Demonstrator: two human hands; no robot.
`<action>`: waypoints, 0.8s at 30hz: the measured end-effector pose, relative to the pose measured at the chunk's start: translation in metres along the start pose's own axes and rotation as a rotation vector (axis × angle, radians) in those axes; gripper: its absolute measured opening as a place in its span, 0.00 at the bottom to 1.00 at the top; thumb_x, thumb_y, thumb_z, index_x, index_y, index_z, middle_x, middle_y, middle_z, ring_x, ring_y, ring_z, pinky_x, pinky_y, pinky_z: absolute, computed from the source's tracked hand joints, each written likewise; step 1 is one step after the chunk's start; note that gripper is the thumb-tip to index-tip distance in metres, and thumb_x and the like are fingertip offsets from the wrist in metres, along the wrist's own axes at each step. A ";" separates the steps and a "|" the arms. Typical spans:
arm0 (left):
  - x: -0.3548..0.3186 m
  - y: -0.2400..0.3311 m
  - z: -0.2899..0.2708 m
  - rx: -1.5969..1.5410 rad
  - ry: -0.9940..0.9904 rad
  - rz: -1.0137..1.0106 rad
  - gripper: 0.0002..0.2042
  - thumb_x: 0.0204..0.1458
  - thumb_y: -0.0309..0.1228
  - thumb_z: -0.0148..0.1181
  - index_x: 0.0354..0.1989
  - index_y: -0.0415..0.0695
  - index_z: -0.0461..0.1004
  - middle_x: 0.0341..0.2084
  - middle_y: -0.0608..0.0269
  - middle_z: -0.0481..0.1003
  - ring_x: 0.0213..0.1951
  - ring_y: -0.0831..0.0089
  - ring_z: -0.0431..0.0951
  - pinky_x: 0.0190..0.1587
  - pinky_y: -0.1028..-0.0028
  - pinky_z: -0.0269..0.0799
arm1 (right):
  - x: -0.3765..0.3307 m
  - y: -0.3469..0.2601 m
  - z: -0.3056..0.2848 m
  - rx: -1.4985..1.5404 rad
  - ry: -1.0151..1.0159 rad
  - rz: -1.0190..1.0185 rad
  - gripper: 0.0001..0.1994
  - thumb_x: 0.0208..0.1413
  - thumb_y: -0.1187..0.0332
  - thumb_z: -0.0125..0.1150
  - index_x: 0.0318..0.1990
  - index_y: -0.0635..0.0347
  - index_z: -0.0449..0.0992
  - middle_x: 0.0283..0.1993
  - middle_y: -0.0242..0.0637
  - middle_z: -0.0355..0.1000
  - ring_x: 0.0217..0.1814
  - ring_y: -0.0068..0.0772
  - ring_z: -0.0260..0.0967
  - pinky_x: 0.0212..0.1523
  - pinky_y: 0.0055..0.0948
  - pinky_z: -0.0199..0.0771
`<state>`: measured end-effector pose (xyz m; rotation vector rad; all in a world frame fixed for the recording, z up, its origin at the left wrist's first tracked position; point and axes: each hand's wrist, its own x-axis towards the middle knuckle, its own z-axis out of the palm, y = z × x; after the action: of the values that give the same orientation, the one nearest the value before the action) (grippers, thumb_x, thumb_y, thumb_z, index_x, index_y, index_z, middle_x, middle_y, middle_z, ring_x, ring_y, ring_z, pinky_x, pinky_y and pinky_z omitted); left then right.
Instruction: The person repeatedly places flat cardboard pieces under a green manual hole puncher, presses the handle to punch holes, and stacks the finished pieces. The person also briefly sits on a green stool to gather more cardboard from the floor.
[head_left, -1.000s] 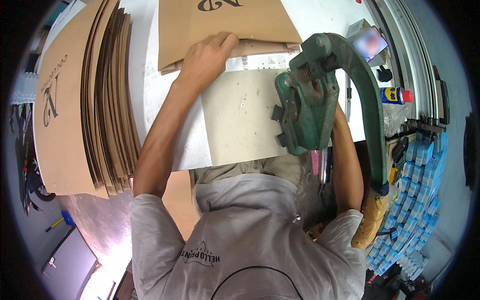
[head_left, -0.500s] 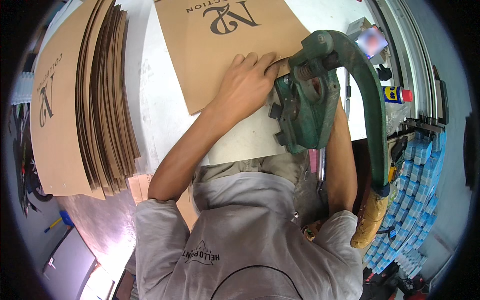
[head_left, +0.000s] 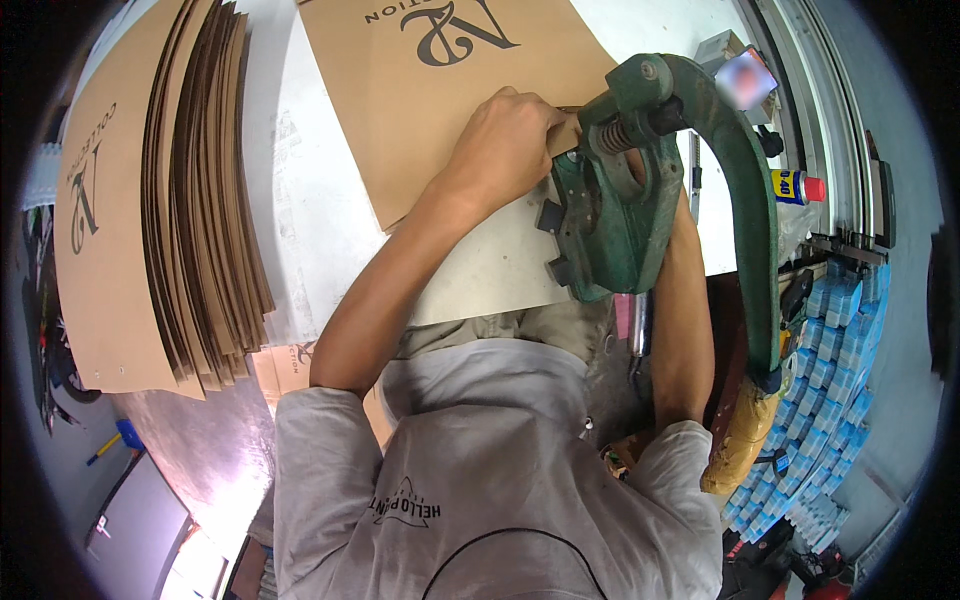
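A large brown paper bag point(head_left: 385, 120) with a dark printed logo lies flat on the white table. My left hand point(head_left: 500, 145) is closed at its right edge, thumb and fingers pinching a folded flap of the bag beside the head of a green cast-metal hand press point(head_left: 620, 225). My right forearm point(head_left: 685, 330) passes behind the press. The press hides the right hand's fingers, so what they touch does not show.
A thick stack of brown paper bags point(head_left: 120, 230) stands at the table's left. The long handle of the press, with a yellow-taped grip point(head_left: 742, 440), curves down on the right. Beyond it are a spray can point(head_left: 795, 187), a small box point(head_left: 745, 75) and blue-white packs point(head_left: 815, 390).
My left fingers, earlier spread on the bag, have curled into a pinch at its edge. A brown flap now shows more beside the press head. The right arm has barely moved.
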<state>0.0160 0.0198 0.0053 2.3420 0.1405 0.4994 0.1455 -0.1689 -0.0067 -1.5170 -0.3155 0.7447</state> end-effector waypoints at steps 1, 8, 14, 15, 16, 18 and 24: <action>-0.001 -0.001 0.001 0.019 -0.008 -0.011 0.14 0.50 0.21 0.61 0.46 0.36 0.84 0.37 0.46 0.82 0.42 0.47 0.80 0.50 0.57 0.77 | -0.003 -0.003 0.003 0.021 0.006 0.000 0.14 0.67 0.69 0.58 0.53 0.70 0.80 0.45 0.40 0.82 0.40 0.27 0.81 0.40 0.27 0.85; 0.003 0.001 -0.009 -0.026 -0.035 0.024 0.16 0.46 0.28 0.69 0.44 0.35 0.84 0.37 0.48 0.81 0.42 0.49 0.79 0.49 0.58 0.76 | -0.020 -0.027 0.010 0.105 -0.058 0.018 0.13 0.66 0.69 0.57 0.49 0.70 0.81 0.42 0.38 0.81 0.38 0.25 0.80 0.38 0.26 0.83; -0.009 0.011 -0.003 -0.042 -0.026 0.027 0.17 0.45 0.33 0.75 0.41 0.36 0.84 0.37 0.51 0.80 0.43 0.50 0.78 0.49 0.59 0.75 | -0.023 0.009 -0.014 -0.086 0.084 0.044 0.11 0.65 0.69 0.59 0.47 0.68 0.82 0.39 0.36 0.80 0.34 0.25 0.78 0.34 0.26 0.79; -0.009 0.011 0.001 -0.025 -0.027 0.025 0.17 0.44 0.34 0.75 0.41 0.36 0.84 0.37 0.51 0.79 0.43 0.51 0.78 0.49 0.59 0.75 | -0.024 0.008 -0.015 -0.091 0.089 0.096 0.11 0.65 0.69 0.59 0.47 0.68 0.82 0.40 0.36 0.80 0.35 0.25 0.78 0.35 0.26 0.79; -0.010 0.011 0.005 -0.010 -0.029 0.026 0.17 0.44 0.34 0.76 0.40 0.36 0.84 0.38 0.52 0.79 0.43 0.51 0.77 0.49 0.59 0.75 | -0.024 0.004 -0.016 -0.097 0.096 0.148 0.11 0.65 0.69 0.59 0.47 0.68 0.82 0.41 0.36 0.80 0.37 0.25 0.78 0.37 0.27 0.79; -0.009 0.010 0.010 -0.011 -0.007 0.045 0.17 0.44 0.32 0.76 0.40 0.36 0.84 0.37 0.52 0.78 0.43 0.51 0.77 0.49 0.59 0.75 | -0.029 -0.009 -0.026 -0.335 0.102 0.114 0.10 0.65 0.69 0.61 0.47 0.66 0.82 0.41 0.35 0.80 0.40 0.26 0.78 0.39 0.25 0.79; -0.013 0.013 0.008 0.011 -0.009 0.009 0.17 0.43 0.31 0.77 0.40 0.36 0.84 0.37 0.52 0.78 0.43 0.51 0.77 0.49 0.59 0.75 | -0.139 -0.150 -0.007 -1.051 0.275 -0.748 0.16 0.66 0.61 0.58 0.55 0.60 0.77 0.50 0.39 0.75 0.52 0.32 0.73 0.47 0.28 0.72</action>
<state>0.0072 0.0022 0.0048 2.3564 0.1293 0.4931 0.0824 -0.2431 0.1729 -2.2086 -1.1001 -0.3172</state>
